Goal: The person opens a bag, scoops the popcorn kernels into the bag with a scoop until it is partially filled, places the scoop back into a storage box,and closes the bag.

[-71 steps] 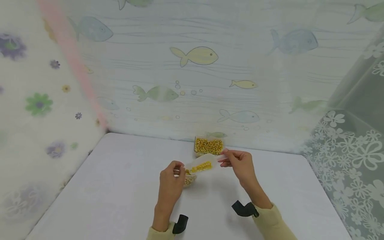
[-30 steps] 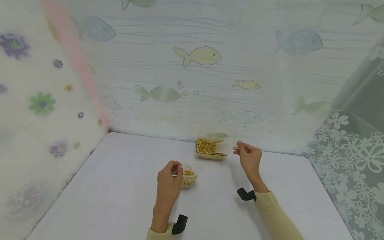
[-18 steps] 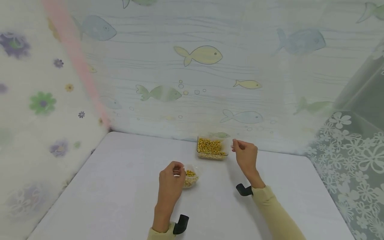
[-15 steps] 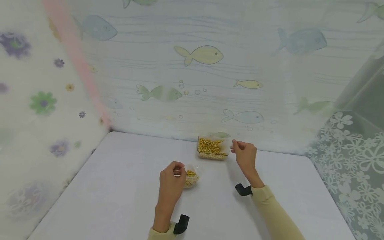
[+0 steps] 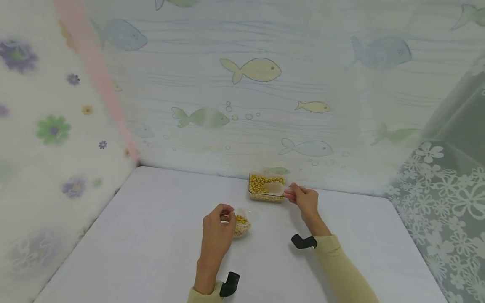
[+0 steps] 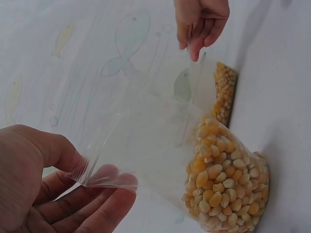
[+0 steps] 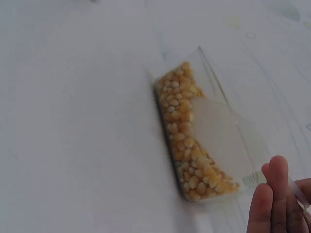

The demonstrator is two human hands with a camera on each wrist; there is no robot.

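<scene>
My left hand (image 5: 217, 230) pinches the rim of a clear plastic bag (image 6: 163, 187) between thumb and fingers. Corn kernels (image 6: 226, 179) fill the bag's lower part, which stands on the table. My right hand (image 5: 307, 203) grips the handle of a whitish translucent scoop (image 7: 221, 131). The scoop's bowl lies among the kernels of a clear rectangular container (image 5: 267, 198). Yellow kernels crowd the container's left side in the head view, and a few line the far edge behind the scoop. Fingers hide most of the scoop's handle.
A white-covered table (image 5: 166, 219) carries both vessels. Behind it hangs a pale fish-patterned curtain (image 5: 197, 75) close to the container. A flowered sheet (image 5: 49, 176) stands at the left, lacy fabric (image 5: 447, 202) at the right. Both wrists bear black mounts (image 5: 303, 241).
The right hand has taken the scoop from over the bag, where it held kernels, back to the container, and pushed it down into the corn. The left hand stays at the bag.
</scene>
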